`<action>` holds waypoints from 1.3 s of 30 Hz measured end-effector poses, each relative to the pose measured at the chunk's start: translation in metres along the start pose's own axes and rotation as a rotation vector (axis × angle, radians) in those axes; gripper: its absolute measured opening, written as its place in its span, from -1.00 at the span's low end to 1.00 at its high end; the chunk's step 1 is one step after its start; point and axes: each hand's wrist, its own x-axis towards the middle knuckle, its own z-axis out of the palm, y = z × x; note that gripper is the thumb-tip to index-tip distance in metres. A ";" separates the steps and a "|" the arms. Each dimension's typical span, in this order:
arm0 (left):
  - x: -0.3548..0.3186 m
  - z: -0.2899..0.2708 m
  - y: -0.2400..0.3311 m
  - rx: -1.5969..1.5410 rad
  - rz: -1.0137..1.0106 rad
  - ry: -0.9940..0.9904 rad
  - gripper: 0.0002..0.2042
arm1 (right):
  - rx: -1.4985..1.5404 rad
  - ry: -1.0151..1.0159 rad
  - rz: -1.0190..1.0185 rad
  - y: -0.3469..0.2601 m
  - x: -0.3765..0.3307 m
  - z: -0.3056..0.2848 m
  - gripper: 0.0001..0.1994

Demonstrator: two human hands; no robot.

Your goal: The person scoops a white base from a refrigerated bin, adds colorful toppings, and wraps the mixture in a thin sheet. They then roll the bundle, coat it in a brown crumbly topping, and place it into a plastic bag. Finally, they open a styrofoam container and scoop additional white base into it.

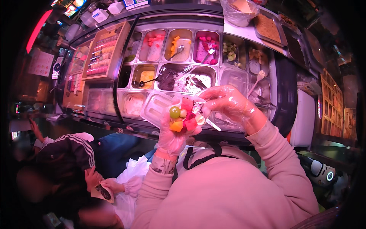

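In a clear plastic glove, my left hand (171,139) is closed around a fruit-topped dessert (187,119) just over the counter's near edge. On it are a green grape half, orange and red fruit cubes, and white cream with dark bits. My right hand (228,103), gloved too, comes in from the right with its fingers pinched on the dessert's far right edge. The base under the fruit is hidden. A white, narrow handle (212,124) pokes out below my right fingers. Beyond the dessert, a metal tray (178,67) holds dark and white filling under plastic film.
Metal fruit tubs (179,33) with spoons line the back. An empty clear tub (157,105) sits beside my left hand. To the left stands a wooden-framed box (102,49) of pale rolls. A person in a striped dark jacket (72,152) is at lower left, food in hand.
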 end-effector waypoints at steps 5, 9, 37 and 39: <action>0.007 0.007 -0.005 -0.001 -0.015 0.018 -0.40 | 0.310 -0.056 0.122 0.002 0.012 -0.028 -0.71; 0.020 0.004 -0.004 -0.072 -0.075 -0.008 -0.37 | 0.376 -0.025 0.171 0.001 0.023 -0.028 -0.75; 0.098 0.039 -0.006 0.438 -0.014 0.161 -0.48 | 0.382 0.216 -0.269 -0.009 0.067 -0.058 -0.79; 0.101 0.040 -0.003 0.430 -0.029 0.129 -0.49 | 0.314 0.224 -0.276 -0.017 0.066 -0.054 -0.77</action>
